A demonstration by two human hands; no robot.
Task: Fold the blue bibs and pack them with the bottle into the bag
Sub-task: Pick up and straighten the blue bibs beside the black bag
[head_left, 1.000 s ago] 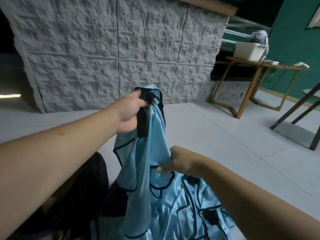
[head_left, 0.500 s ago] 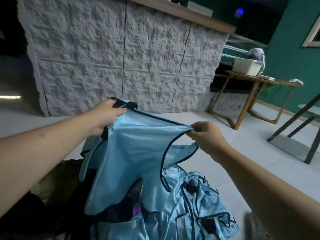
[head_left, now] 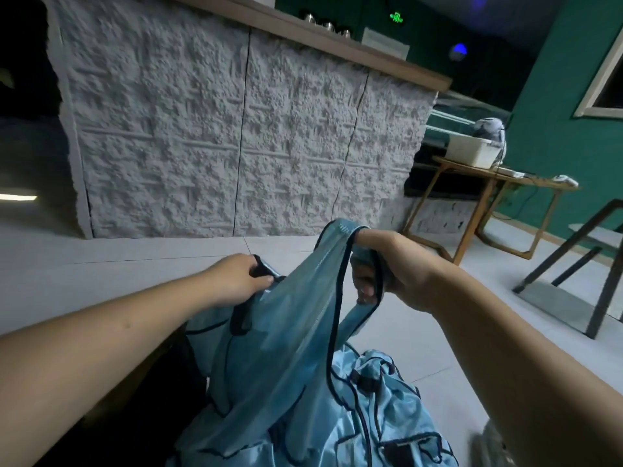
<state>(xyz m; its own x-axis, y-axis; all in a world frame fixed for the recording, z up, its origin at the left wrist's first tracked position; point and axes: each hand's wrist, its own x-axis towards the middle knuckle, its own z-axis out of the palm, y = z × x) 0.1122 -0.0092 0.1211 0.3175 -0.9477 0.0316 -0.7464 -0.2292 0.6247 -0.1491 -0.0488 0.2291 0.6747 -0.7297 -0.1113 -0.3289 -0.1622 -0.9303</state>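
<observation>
The room is dim with a cool blue-grey cast, and the brightest spots are a white strip of light (head_left: 18, 197) on the floor at nine o'clock, a green glowing sign (head_left: 396, 17) near twelve and a blurred blue lamp (head_left: 458, 50) at one o'clock. The corners at ten and seven o'clock sink into near-black shadow, while the pale floor (head_left: 135, 251) and the rough stone counter front (head_left: 236, 136) catch soft, even light without hard shadows or glare. The wide lens bows straight lines outward toward the edges, and the whole view is slightly soft, worst at five o'clock, where a grey shape (head_left: 492, 446) smears beyond recognition.
</observation>
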